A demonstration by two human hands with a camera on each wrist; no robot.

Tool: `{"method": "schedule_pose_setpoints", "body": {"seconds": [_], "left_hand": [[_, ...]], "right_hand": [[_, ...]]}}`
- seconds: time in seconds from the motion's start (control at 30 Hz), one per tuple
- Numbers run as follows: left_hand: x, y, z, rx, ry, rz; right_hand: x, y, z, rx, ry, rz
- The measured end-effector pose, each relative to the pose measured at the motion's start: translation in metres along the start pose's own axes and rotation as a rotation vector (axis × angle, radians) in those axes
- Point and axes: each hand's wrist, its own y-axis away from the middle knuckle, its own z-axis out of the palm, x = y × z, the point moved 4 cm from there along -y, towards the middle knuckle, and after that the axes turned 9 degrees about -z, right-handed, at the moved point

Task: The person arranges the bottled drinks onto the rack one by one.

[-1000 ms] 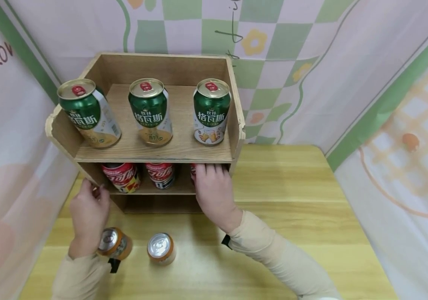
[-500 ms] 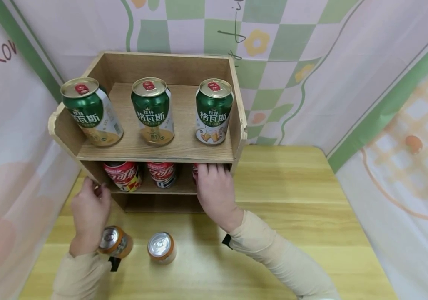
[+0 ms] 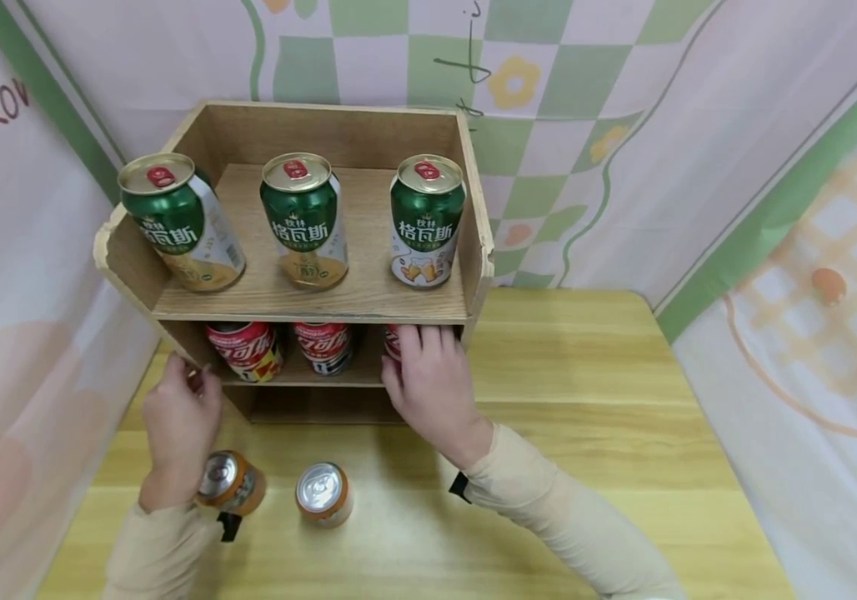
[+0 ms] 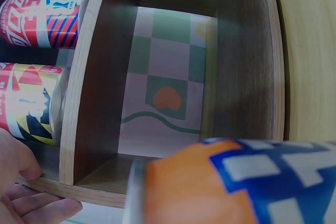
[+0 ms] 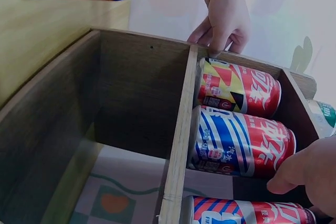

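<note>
A wooden two-tier shelf (image 3: 372,304) stands on the table, with three red cola cans on its middle level. My left hand (image 3: 181,425) grips the shelf's left side panel, thumb inside and fingers outside, close to the left cola can (image 3: 247,354). My right hand (image 3: 436,392) reaches into the middle level at the right, its fingertips hidden under the upper board. The right cola can (image 5: 252,212) stands right by that hand, partly covered by it in the head view. In the right wrist view the thumb is spread away from this can, near the middle cola can (image 5: 241,142).
Three green-and-gold drink cans, one of them at the right (image 3: 427,225), stand on the top level. Two orange cans, a left one (image 3: 232,483) and a right one (image 3: 323,496), stand on the table (image 3: 571,433) before the shelf. Printed curtains surround the table.
My right thumb has moved left and down, away from the right cola can, and more of that can shows. My left hand stays on the side panel.
</note>
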Motion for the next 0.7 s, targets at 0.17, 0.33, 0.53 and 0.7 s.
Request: {"method": "schedule_pose_setpoints", "body": {"seconds": [0.17,0.33,0.53,0.7], "left_hand": [[-0.001,0.0,0.0,-0.004,0.002,-0.004],[-0.001,0.0,0.0,-0.003,0.002,-0.001],[-0.001,0.0,0.0,-0.004,-0.001,0.0],[-0.002,0.0,0.001,-0.007,-0.003,-0.002]], "right_hand": [[0.0,0.006,-0.006,0.034,-0.064,-0.042],[-0.002,0.012,-0.012,0.083,-0.14,-0.071],[-0.006,0.022,-0.019,0.198,-0.261,-0.11],[-0.008,0.03,-0.024,0.299,-0.332,-0.134]]}}
